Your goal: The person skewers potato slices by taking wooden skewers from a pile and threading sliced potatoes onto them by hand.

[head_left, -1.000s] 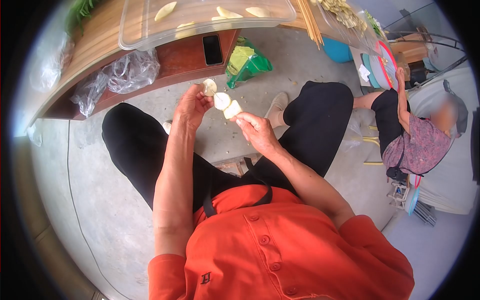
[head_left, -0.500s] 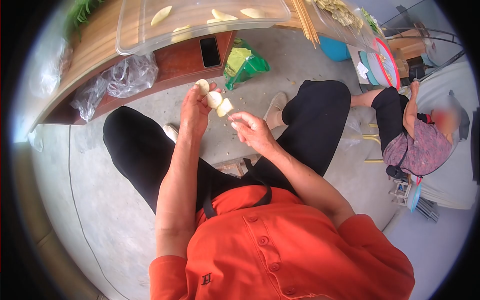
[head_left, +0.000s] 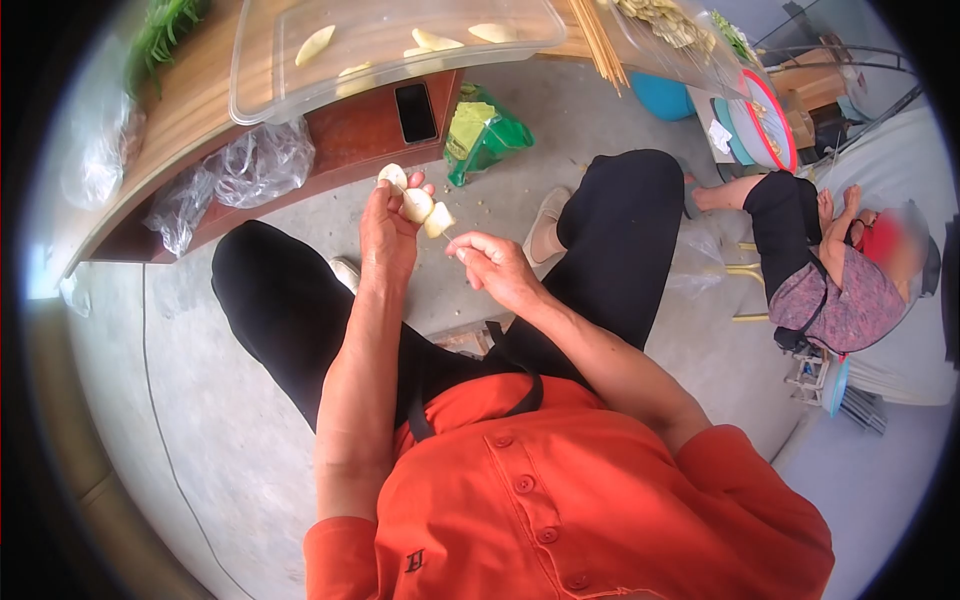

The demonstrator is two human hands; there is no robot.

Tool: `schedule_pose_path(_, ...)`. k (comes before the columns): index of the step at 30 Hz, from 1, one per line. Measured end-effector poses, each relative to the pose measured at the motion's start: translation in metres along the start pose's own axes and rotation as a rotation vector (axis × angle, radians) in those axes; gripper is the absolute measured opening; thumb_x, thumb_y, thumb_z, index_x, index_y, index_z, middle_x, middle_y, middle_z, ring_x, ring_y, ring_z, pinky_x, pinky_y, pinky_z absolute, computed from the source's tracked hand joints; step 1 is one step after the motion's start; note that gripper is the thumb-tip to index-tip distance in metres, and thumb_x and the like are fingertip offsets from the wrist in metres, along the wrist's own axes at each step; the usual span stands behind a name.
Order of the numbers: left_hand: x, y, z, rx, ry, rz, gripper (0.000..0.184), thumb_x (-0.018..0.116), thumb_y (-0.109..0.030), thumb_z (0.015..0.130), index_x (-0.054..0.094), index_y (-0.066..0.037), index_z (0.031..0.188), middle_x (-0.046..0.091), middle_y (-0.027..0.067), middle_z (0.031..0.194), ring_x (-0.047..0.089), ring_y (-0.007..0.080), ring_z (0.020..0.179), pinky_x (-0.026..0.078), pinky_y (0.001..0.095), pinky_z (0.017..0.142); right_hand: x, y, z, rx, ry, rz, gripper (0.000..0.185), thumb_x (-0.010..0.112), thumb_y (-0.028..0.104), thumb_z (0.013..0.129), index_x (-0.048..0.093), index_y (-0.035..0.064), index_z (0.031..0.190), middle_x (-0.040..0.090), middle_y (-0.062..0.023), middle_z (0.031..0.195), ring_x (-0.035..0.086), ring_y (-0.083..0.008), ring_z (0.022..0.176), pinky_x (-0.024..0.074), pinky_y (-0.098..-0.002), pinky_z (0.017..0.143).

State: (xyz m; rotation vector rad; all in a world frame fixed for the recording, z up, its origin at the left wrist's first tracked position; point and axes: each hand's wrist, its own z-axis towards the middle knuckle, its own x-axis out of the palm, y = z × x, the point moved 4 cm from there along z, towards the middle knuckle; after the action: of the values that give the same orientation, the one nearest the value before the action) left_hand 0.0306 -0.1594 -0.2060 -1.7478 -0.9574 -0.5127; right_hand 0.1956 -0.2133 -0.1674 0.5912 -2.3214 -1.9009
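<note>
My left hand (head_left: 390, 240) pinches pale slices (head_left: 417, 206) that look like potato. A round one (head_left: 393, 178) sticks up at its fingertips, and a blockier piece (head_left: 439, 220) sits nearest my right hand. These pieces are in a row on a thin skewer (head_left: 449, 237), mostly hidden by them. The fingers of my right hand (head_left: 498, 270) are closed on the skewer's lower end. Both hands are above the floor, between my knees. Beyond them, a clear plastic tray (head_left: 400, 72) on the wooden table holds several more pale slices (head_left: 315, 46).
Bare skewers (head_left: 597, 45) lie beside the tray, near a heap of thin slices (head_left: 670, 22). On the shelf below are a phone (head_left: 415, 112) and clear plastic bags (head_left: 262, 165). A green bag (head_left: 490, 135) stands on the floor. Another person (head_left: 840, 275) sits at the right.
Both hands have shifted slightly left with the skewer. My right hand is nearer the end piece, so less bare skewer shows. The other person's raised arm has come down.
</note>
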Motion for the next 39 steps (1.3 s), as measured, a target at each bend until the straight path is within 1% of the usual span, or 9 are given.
schedule_pose_path(10, -0.002, -0.002, 0.003, 0.036, 0.08, 0.079, 0.033, 0.046, -0.025, 0.1, 0.051, -0.001, 0.121, 0.066, 0.0181, 0.109, 0.067, 0.0287, 0.093, 0.053, 0.0404, 0.082, 0.003, -0.003, 0.001, 0.065, 0.054, 0.116, 0.018, 0.051, 0.01, 0.095, 0.066, 0.0019, 0.099, 0.052, 0.0012, 0.059, 0.05, -0.0057, 0.052, 0.0392, -0.0237, 0.049)
schedule_pose_path(15, -0.005, -0.001, -0.001, 0.063, -0.044, 0.101, 0.033, 0.045, -0.027, 0.1, 0.051, -0.002, 0.121, 0.065, 0.018, 0.109, 0.066, 0.0286, 0.094, 0.052, 0.0413, 0.084, 0.002, 0.006, -0.004, 0.116, 0.071, 0.1, 0.016, 0.053, 0.011, 0.095, 0.065, 0.0021, 0.1, 0.052, 0.0003, 0.058, 0.05, -0.0069, 0.052, 0.0402, -0.0242, 0.05)
schedule_pose_path(17, -0.006, -0.005, 0.001, 0.083, -0.051, 0.058, 0.035, 0.044, -0.03, 0.101, 0.051, -0.002, 0.121, 0.066, 0.0175, 0.108, 0.066, 0.0287, 0.093, 0.052, 0.042, 0.084, 0.0, 0.013, -0.01, -0.059, -0.034, -0.129, 0.014, 0.054, 0.01, 0.093, 0.064, 0.0026, 0.1, 0.051, -0.0017, 0.058, 0.05, -0.0084, 0.052, 0.0414, -0.026, 0.051)
schedule_pose_path(23, -0.006, -0.012, 0.0, 0.072, -0.072, -0.027, 0.054, 0.036, -0.049, 0.101, 0.05, -0.003, 0.123, 0.059, 0.0142, 0.111, 0.061, 0.0281, 0.099, 0.05, 0.0416, 0.086, -0.023, 0.041, -0.024, -0.144, -0.111, -0.162, 0.013, 0.054, 0.006, 0.093, 0.065, 0.0024, 0.099, 0.055, -0.0049, 0.064, 0.053, -0.0098, 0.056, 0.0429, -0.0281, 0.053)
schedule_pose_path(29, -0.014, 0.004, 0.002, -0.049, -0.059, 0.074, 0.05, 0.04, -0.046, 0.101, 0.053, -0.003, 0.123, 0.059, 0.0114, 0.109, 0.062, 0.027, 0.093, 0.051, 0.0388, 0.084, -0.064, 0.099, -0.041, -0.352, -0.207, -0.345, 0.011, 0.058, 0.007, 0.092, 0.066, 0.002, 0.098, 0.064, -0.0084, 0.08, 0.059, -0.0133, 0.066, 0.0461, -0.0281, 0.06)
schedule_pose_path(32, -0.018, 0.009, 0.003, -0.079, -0.031, 0.094, 0.045, 0.041, -0.042, 0.102, 0.055, -0.004, 0.121, 0.062, 0.0107, 0.106, 0.064, 0.0266, 0.089, 0.052, 0.0379, 0.081, -0.091, 0.134, -0.043, -0.405, -0.268, -0.315, 0.01, 0.06, 0.006, 0.092, 0.066, 0.002, 0.098, 0.065, -0.0079, 0.081, 0.06, -0.0147, 0.067, 0.0466, -0.0284, 0.061)
schedule_pose_path(34, -0.016, 0.011, 0.0, -0.098, -0.011, 0.111, 0.043, 0.041, -0.041, 0.102, 0.055, -0.005, 0.119, 0.063, 0.0098, 0.105, 0.063, 0.0254, 0.089, 0.052, 0.0374, 0.082, -0.114, 0.157, -0.038, -0.487, -0.334, -0.36, 0.01, 0.059, 0.006, 0.092, 0.067, 0.0018, 0.097, 0.065, -0.0075, 0.081, 0.06, -0.0139, 0.068, 0.0465, -0.0278, 0.061)
schedule_pose_path(36, -0.018, 0.012, -0.001, -0.117, -0.016, 0.128, 0.04, 0.04, -0.039, 0.102, 0.056, -0.006, 0.118, 0.063, 0.009, 0.104, 0.062, 0.0241, 0.09, 0.051, 0.0369, 0.082, -0.142, 0.165, -0.027, -0.42, -0.346, -0.381, 0.013, 0.059, 0.009, 0.093, 0.067, 0.0008, 0.1, 0.066, -0.0042, 0.087, 0.059, -0.0106, 0.075, 0.0474, -0.0251, 0.068)
schedule_pose_path(39, -0.018, 0.016, -0.003, -0.13, -0.028, 0.173, 0.039, 0.037, -0.038, 0.102, 0.056, -0.007, 0.117, 0.063, 0.0075, 0.103, 0.062, 0.0235, 0.09, 0.05, 0.037, 0.081, -0.188, 0.182, -0.007, -0.447, -0.433, -0.278, 0.015, 0.057, 0.012, 0.093, 0.068, 0.0025, 0.099, 0.067, -0.0019, 0.085, 0.055, -0.005, 0.071, 0.0466, -0.025, 0.065)
